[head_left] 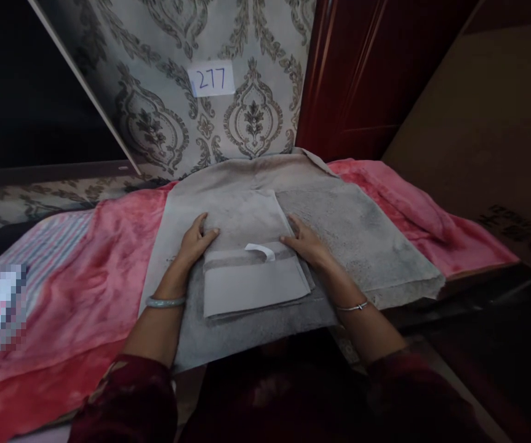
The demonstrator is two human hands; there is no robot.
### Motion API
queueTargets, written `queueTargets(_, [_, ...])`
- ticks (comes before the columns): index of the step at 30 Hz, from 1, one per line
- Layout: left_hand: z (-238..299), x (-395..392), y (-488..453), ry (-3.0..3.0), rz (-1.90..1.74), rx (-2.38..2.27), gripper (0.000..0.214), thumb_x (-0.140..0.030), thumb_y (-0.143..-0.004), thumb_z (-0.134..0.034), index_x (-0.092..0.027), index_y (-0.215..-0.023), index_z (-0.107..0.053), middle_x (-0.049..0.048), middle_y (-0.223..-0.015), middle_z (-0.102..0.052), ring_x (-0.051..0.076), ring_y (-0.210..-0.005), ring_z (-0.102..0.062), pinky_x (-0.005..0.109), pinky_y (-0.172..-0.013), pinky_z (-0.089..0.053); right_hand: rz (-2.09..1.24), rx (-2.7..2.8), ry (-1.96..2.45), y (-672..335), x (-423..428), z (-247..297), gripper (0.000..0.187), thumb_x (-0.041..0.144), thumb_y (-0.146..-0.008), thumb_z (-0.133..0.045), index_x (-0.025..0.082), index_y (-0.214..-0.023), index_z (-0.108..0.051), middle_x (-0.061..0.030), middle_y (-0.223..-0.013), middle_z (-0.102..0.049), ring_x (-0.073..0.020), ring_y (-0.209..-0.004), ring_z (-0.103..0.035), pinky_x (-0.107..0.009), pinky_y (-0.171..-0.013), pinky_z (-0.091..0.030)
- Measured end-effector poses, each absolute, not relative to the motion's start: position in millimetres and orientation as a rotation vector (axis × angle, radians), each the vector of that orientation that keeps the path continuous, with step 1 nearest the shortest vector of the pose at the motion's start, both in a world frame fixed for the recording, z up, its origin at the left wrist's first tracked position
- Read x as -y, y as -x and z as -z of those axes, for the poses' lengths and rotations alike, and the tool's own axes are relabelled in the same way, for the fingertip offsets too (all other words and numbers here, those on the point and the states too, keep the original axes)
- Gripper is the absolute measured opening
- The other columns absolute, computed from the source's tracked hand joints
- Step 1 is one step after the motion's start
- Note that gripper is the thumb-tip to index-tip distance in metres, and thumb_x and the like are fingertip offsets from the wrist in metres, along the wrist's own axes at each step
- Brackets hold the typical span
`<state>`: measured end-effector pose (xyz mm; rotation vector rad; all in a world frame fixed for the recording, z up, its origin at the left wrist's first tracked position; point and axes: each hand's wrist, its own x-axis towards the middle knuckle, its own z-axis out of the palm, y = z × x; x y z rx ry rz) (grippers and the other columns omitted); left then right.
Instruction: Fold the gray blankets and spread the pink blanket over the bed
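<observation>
A flat rectangular grey bundle (247, 283), which looks like folded cloth or stacked sheets, lies in front of me. Across it runs a darker band, with a small curled white strip (261, 251) on top. My left hand (197, 240) is at the bundle's left edge, thumb and fingers apart. Along the right edge is my right hand (306, 239), its thumb over the border and its fingers stretched forward. Neither hand is closed round the bundle. Beneath it spreads a large grey sheet of cloth (362, 246), rumpled at the back.
Pink plush fabric (94, 271) shows to the left, beside a striped cloth (53, 240), and more pink fabric (422, 215) to the right. A dark screen (39, 92) stands at the left. Patterned wall, a dark red panel (367, 67) and a large cardboard box (491, 135) bound the back and right.
</observation>
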<state>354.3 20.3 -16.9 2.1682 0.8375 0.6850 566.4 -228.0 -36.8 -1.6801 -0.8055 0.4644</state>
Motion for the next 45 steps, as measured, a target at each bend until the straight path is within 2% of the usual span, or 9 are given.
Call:
queueTargets(8, [19, -19, -359, -2.205, -0.7, -0.855, 0.078, -0.042, -0.074, -0.073, -0.017, -0.144, -0.051, 0.0136, -0.135, -0.063, 0.031, -0.116, -0.064, 0.041, -0.098, -0.052, -0.368, 0.911, 1.805, -556, 241, 36, 0.071, 0.02, -0.074, -0.07, 0.018, -0.143, -0.055, -0.0104, -0.133, -0.065, -0.0294, -0.119, -0.06, -0.044, -0.105, -0.045])
queueTargets(13, [13, -16, -355, -2.305, -0.794, -0.918, 0.07, -0.042, -0.079, -0.067, -0.011, -0.141, -0.054, 0.0132, -0.115, -0.069, 0.028, -0.103, -0.066, 0.039, -0.095, -0.052, -0.168, 0.977, 2.045, -548, 252, 28, 0.053, 0.02, -0.079, -0.067, 0.022, -0.132, -0.065, -0.0097, -0.107, -0.072, -0.0301, -0.101, -0.064, -0.044, -0.094, -0.048])
queueTargets(17, [1, -2, -354, -2.512, -1.127, -0.774, 0.051, -0.035, -0.083, -0.06, -0.013, -0.128, -0.063, 0.0145, -0.116, -0.065, 0.029, -0.111, -0.06, 0.044, -0.103, -0.046, 0.053, 1.15, 2.044, -524, 260, 13, 0.039, 0.024, -0.088, -0.06, 0.02, -0.127, -0.069, -0.0122, -0.11, -0.067, -0.0266, -0.098, -0.062, -0.039, -0.09, -0.047])
queueTargets(22, [-4, 28, -364, -2.731, -0.849, -0.263, 0.049, -0.037, -0.089, -0.057, -0.014, -0.133, -0.061, 0.0149, -0.132, -0.063, 0.03, -0.125, -0.054, 0.045, -0.11, -0.04, -0.191, 1.339, 2.082, -496, 243, 6, 0.054, 0.023, -0.085, -0.068, 0.019, -0.138, -0.06, -0.0113, -0.11, -0.066, -0.0242, -0.094, -0.062, -0.036, -0.085, -0.047])
queueTargets(26, [2, 36, -368, -2.773, -0.635, -0.229, 0.052, -0.038, -0.089, -0.06, -0.012, -0.134, -0.061, 0.0182, -0.135, -0.061, 0.033, -0.126, -0.054, 0.048, -0.11, -0.04, -0.279, 1.368, 1.992, -498, 226, 10, 0.07, 0.02, -0.079, -0.074, 0.023, -0.146, -0.053, -0.011, -0.12, -0.066, -0.0252, -0.101, -0.061, -0.038, -0.09, -0.046])
queueTargets(32, [4, 32, -367, -2.767, -0.591, -0.278, 0.049, -0.036, -0.088, -0.062, -0.018, -0.133, -0.063, 0.0155, -0.136, -0.061, 0.033, -0.126, -0.054, 0.05, -0.109, -0.041, -0.571, 1.224, 1.69, -520, 212, 13, 0.074, 0.022, -0.069, -0.079, 0.022, -0.14, -0.058, 0.0049, -0.078, -0.063, -0.0137, -0.068, -0.057, -0.026, -0.066, -0.045])
queueTargets(37, [3, 33, -367, -2.741, -0.63, -0.237, 0.044, -0.034, -0.085, -0.066, -0.02, -0.126, -0.068, 0.0149, -0.132, -0.063, 0.034, -0.124, -0.057, 0.052, -0.109, -0.042, -0.621, 0.947, 1.575, -525, 197, 20, 0.065, 0.026, -0.068, -0.074, 0.021, -0.131, -0.062, 0.0072, -0.068, -0.056, -0.0105, -0.054, -0.053, -0.023, -0.05, -0.04])
queueTargets(41, [2, 35, -366, -2.755, -0.612, -0.223, 0.044, -0.034, -0.084, -0.067, -0.02, -0.126, -0.069, 0.0159, -0.132, -0.063, 0.035, -0.123, -0.057, 0.053, -0.108, -0.043, -0.476, 0.737, 1.62, -520, 196, 18, 0.058, 0.032, -0.076, -0.065, 0.021, -0.132, -0.059, -0.005, -0.097, -0.065, -0.0144, -0.056, -0.06, -0.029, -0.049, -0.048])
queueTargets(45, [2, 34, -364, -2.744, -0.614, -0.228, 0.045, -0.036, -0.084, -0.066, -0.019, -0.125, -0.069, 0.0172, -0.132, -0.063, 0.036, -0.122, -0.058, 0.054, -0.108, -0.044, 0.055, 1.048, 1.669, -505, 213, 10, 0.041, 0.023, -0.086, -0.053, 0.02, -0.125, -0.064, -0.013, -0.123, -0.062, -0.0207, -0.089, -0.065, -0.039, -0.082, -0.056])
